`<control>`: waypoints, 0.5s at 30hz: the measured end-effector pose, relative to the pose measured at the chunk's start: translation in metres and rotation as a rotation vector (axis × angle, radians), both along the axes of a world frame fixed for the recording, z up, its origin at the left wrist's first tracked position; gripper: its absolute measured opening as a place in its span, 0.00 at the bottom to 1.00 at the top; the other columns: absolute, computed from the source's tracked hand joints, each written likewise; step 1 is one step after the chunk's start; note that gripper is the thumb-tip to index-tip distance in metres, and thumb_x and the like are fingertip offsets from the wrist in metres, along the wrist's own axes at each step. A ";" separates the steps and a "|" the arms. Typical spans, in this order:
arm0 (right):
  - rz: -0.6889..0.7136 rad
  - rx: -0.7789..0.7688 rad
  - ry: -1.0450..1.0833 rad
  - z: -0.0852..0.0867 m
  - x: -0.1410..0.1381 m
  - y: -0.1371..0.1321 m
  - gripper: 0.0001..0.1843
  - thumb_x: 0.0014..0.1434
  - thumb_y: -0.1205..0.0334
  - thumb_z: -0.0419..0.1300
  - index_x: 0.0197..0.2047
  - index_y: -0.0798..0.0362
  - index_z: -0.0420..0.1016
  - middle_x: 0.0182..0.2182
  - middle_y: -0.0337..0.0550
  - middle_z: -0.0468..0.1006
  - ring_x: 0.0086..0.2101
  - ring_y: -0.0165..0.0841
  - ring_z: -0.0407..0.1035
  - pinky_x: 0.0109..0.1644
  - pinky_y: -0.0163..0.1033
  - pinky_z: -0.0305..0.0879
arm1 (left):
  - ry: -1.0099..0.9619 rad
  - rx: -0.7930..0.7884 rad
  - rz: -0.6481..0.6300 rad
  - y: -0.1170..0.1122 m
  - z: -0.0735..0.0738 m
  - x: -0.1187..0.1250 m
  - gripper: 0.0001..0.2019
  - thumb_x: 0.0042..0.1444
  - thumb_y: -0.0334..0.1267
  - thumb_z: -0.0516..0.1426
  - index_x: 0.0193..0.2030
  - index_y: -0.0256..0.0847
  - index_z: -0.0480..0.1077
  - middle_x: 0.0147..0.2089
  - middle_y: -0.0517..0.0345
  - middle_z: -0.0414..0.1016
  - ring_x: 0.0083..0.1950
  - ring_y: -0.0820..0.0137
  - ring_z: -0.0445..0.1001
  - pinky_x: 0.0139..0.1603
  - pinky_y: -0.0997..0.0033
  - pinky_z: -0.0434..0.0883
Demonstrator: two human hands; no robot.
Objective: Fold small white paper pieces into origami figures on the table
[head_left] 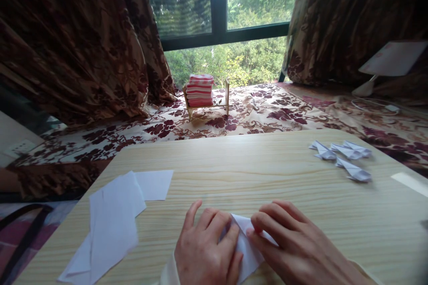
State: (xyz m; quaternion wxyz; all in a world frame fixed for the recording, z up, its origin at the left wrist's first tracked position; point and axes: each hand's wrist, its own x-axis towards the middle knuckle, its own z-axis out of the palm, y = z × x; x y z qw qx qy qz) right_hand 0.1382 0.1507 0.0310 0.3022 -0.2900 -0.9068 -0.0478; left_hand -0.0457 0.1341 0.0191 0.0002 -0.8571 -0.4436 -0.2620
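A partly folded sheet of white paper point(248, 256) lies at the front middle of the wooden table, between my two hands. My left hand point(209, 249) covers its left side, fingers bent and pressing it down onto the tabletop. From the other side, my right hand point(287, 240) pinches the paper's fold between thumb and forefinger. Much of the paper is hidden under my fingers. Off to the left is a loose pile of white paper sheets point(113, 222), overlapping at angles. Several small folded paper pieces point(354, 170) lie together toward the back right of the table.
The pale wooden table point(234, 160) has rounded far corners. Behind it, a small rack point(227, 98) holds folded pink-and-white cloths point(199, 90) on a floral cover. A lamp point(391, 60) stands at the right. A white strip point(410, 183) lies by the table's right edge.
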 end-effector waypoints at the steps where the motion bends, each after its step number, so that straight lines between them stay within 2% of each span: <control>1: 0.002 0.003 0.005 -0.001 -0.001 0.000 0.18 0.64 0.71 0.44 0.30 0.56 0.72 0.25 0.41 0.69 0.29 0.32 0.59 0.37 0.40 0.57 | 0.001 -0.004 0.001 0.000 0.000 0.000 0.10 0.55 0.42 0.52 0.40 0.45 0.71 0.39 0.60 0.75 0.42 0.66 0.70 0.58 0.52 0.50; 7: -0.019 0.002 -0.018 -0.005 -0.003 -0.002 0.20 0.64 0.70 0.44 0.25 0.56 0.69 0.24 0.40 0.68 0.28 0.32 0.58 0.34 0.39 0.55 | 0.010 -0.009 -0.010 0.001 0.000 0.000 0.10 0.55 0.41 0.51 0.41 0.46 0.71 0.39 0.60 0.75 0.42 0.65 0.69 0.58 0.52 0.50; 15: -0.016 -0.107 -0.052 0.000 0.001 -0.004 0.22 0.66 0.65 0.41 0.26 0.54 0.69 0.24 0.41 0.68 0.27 0.33 0.59 0.32 0.39 0.56 | 0.004 -0.019 0.000 -0.001 0.001 -0.001 0.09 0.55 0.41 0.52 0.39 0.45 0.71 0.39 0.59 0.75 0.41 0.65 0.69 0.58 0.51 0.52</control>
